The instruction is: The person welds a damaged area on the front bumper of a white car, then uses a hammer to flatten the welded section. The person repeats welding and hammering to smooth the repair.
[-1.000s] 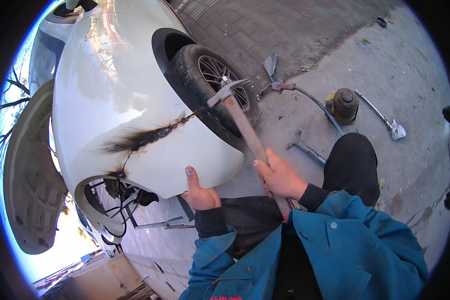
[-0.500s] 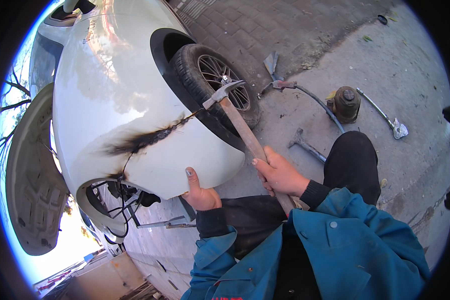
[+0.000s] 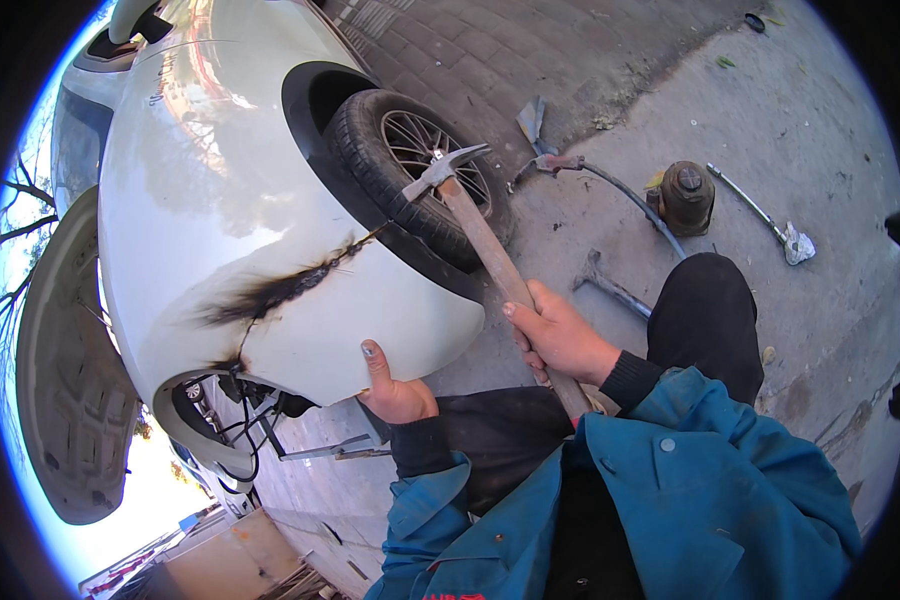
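Observation:
My right hand (image 3: 566,335) is closed round the wooden handle of a claw hammer (image 3: 490,245). The steel head points up and away, in front of the car's front wheel (image 3: 410,170) in my view. My left hand (image 3: 398,393) grips the lower edge of the white fender (image 3: 370,320), thumb on the outer face, fingers mostly hidden behind the panel. Across the fender a crooked, blackened seam (image 3: 290,285) runs from the wheel arch to the headlight opening (image 3: 230,392), with sooty scorching around it. Cables and dark parts show inside that opening.
On the concrete at right lie a welding clamp with cable (image 3: 560,162), a second hammer (image 3: 610,285) and a metal rod-shaped tool (image 3: 760,205). A brown bottle jack (image 3: 687,200) stands among them. The raised hood (image 3: 75,370) is at far left. Metal bars (image 3: 335,448) lie below the bumper.
The view has shifted a little, so the car sits slightly further left. Both hands keep their grips, and the hammer stays raised at nearly the same angle.

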`<state>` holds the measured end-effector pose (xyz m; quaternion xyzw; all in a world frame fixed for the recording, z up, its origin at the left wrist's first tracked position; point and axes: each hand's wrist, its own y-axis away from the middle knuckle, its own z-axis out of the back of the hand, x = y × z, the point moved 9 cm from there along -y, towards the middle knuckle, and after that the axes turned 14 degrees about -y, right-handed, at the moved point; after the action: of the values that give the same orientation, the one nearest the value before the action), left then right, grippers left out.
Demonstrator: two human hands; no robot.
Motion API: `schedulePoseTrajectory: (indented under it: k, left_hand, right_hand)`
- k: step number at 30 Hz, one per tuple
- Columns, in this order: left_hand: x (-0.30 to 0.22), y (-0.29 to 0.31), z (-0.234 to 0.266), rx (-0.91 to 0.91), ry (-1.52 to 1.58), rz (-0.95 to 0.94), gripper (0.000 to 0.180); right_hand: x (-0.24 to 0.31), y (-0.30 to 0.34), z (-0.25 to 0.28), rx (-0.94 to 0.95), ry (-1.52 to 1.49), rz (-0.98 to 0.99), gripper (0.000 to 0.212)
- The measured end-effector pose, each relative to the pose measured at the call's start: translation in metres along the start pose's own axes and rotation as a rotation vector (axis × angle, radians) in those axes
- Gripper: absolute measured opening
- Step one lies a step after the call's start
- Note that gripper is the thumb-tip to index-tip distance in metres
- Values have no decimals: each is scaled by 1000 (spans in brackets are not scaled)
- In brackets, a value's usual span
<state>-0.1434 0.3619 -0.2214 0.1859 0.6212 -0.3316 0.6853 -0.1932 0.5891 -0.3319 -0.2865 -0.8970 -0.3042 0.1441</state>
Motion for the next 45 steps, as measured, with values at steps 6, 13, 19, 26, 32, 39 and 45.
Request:
schedulePoseTrajectory:
  k: [6,13,19,26,32,39,45]
  left_hand:
    - [-1,-1,0,1,13,-17,58]
    - [5,-1,4,-40,8,15,60]
    - [6,-4,5,-30,3,-9,62]
    - [11,0,4,-44,12,65,59]
    - [8,-3,5,-42,-7,19,62]
    - [16,-2,9,-52,5,71,59]
    - [12,-3,9,-50,-20,19,57]
  right_hand:
    - [6,5,28,-195,-150,38,22]
    - [-7,1,28,-25,-77,-141,24]
    - [2,-1,47,-199,-281,-19,26]
    - [-26,-10,11,103,85,-213,30]
    - [2,-4,49,-272,-200,54,31]
    - [-22,6,22,27,-128,-187,27]
    - [18,3,57,-249,-257,93,27]
